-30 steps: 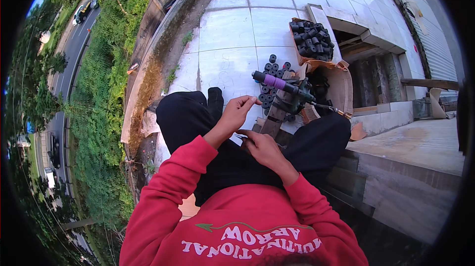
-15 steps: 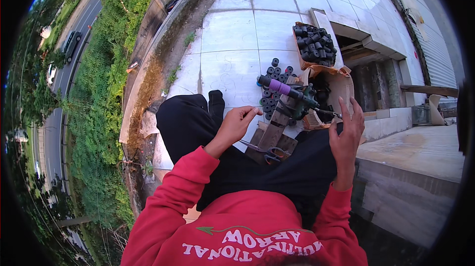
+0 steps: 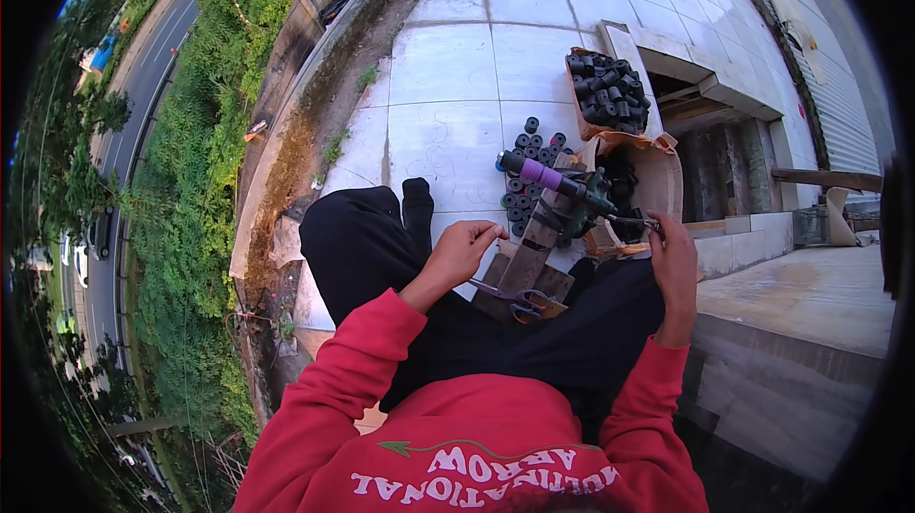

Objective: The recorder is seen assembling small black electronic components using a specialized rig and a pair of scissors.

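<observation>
A green hand-cranked machine (image 3: 593, 200) is fixed to a wooden stand (image 3: 526, 265) between my legs. Its spindle points up and left and carries a black spool wound with purple thread (image 3: 540, 174). My right hand (image 3: 674, 251) is closed on the crank handle (image 3: 634, 221) at the machine's right side. To the left of the stand, my left hand (image 3: 464, 251) is raised with thumb and fingers pinched together; whatever lies in the pinch is too small to make out. Scissors (image 3: 530, 305) with dark handles rest at the near end of the stand.
Several black spools (image 3: 519, 187) stand on the white tiles behind the machine. A carton heaped with black spools (image 3: 610, 98) sits farther back; an open cardboard box (image 3: 660, 174) is nearer. A stair opening (image 3: 724, 122) lies to the right. A low mossy kerb (image 3: 286, 132) edges the left.
My right hand, open beside the crank before, has closed on its handle. The left hand stays pinched and has shifted slightly.
</observation>
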The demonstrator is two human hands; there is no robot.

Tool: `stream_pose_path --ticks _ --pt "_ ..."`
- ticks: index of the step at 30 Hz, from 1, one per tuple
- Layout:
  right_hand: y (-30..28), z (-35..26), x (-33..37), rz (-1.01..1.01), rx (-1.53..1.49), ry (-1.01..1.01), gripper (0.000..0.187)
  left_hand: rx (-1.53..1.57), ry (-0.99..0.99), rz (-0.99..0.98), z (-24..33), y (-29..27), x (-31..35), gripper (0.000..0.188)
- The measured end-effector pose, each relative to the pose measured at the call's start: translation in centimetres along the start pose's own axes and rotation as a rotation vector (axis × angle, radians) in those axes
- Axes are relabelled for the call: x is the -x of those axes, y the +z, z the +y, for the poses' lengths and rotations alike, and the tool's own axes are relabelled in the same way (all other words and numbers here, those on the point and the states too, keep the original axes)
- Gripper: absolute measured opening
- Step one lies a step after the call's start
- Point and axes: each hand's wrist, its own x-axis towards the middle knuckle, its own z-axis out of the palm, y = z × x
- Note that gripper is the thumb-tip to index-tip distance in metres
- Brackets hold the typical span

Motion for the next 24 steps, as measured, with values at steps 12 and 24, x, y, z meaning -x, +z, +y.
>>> stream_pose_path --ticks 12,24 --pt "0.2 0.3 -0.2 0.016 0.016 0.011 0.023 -0.060 0.046 0.019 -1.0 0.4 0.0 0.033" --pt "0.2 0.8 -1.3 0.026 0.064 -0.020 0.025 -0.136 0.004 -0.025 -1.2 0.1 -0.1 0.033"
